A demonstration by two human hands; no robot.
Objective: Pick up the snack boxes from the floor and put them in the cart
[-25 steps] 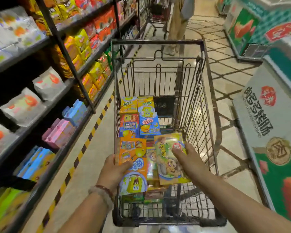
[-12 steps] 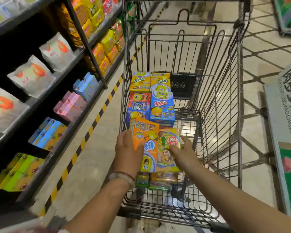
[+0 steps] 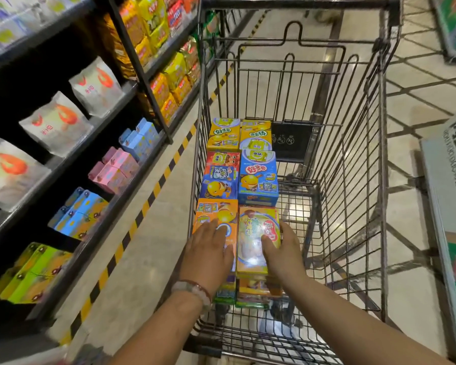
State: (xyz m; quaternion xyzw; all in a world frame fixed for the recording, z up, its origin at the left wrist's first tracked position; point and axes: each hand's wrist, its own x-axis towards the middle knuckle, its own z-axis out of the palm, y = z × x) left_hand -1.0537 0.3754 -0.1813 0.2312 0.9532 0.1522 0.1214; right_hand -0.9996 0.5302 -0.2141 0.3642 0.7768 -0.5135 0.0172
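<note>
A wire shopping cart (image 3: pixel 353 159) stands in the aisle with several snack boxes lined up along its left side. Nearest me lie an orange box (image 3: pixel 216 214) and a yellow-green box (image 3: pixel 256 233), side by side on top of other boxes. My left hand (image 3: pixel 208 254) lies flat on the orange box with straight fingers. My right hand (image 3: pixel 282 254) holds the yellow-green box, thumb on its top and fingers along its right edge. Further in sit a blue box (image 3: pixel 258 177), a red and blue box (image 3: pixel 219 177) and two yellow boxes (image 3: pixel 237 134).
Dark store shelves (image 3: pixel 71 159) with snack bags and small cartons run along the left. A yellow-black floor stripe (image 3: pixel 132 230) borders them. A freezer cabinet (image 3: pixel 450 206) stands on the right. Tiled floor lies ahead of the cart.
Both hands have lowered the orange and yellow-green boxes from above the cart down onto the stack. My left hand has flattened on top of the orange box. The view has tilted down and closer.
</note>
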